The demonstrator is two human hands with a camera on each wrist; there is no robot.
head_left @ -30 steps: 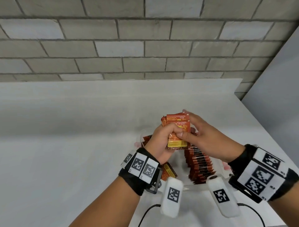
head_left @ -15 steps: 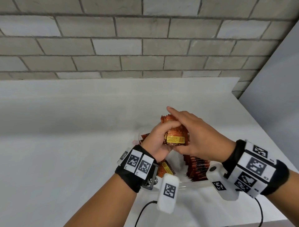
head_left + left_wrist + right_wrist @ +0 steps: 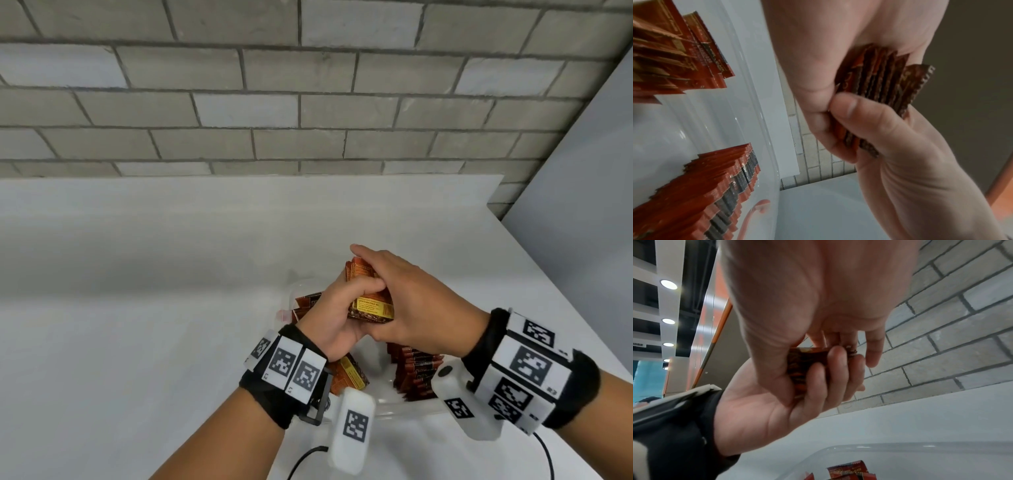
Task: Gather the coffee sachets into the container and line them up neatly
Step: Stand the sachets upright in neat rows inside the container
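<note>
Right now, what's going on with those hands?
Left hand and right hand both gripping sachet bundle, above container. Sachet row inside. Nothing blocking.

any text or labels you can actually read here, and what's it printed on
No text can be read.
Stack of sachets held in both hands: yellow panel with print, too blurred.
Sachet edge in the left wrist view: a few letters, cut off and blurred.
Wristband tags: square code patterns, tiny marks unreadable.

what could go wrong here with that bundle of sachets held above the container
1. The held stack is uneven, its edges fanned between the left hand and right hand; an outer sachet may slip out.
2. Lowering it could knock the lined-up row in the container askew.
</note>
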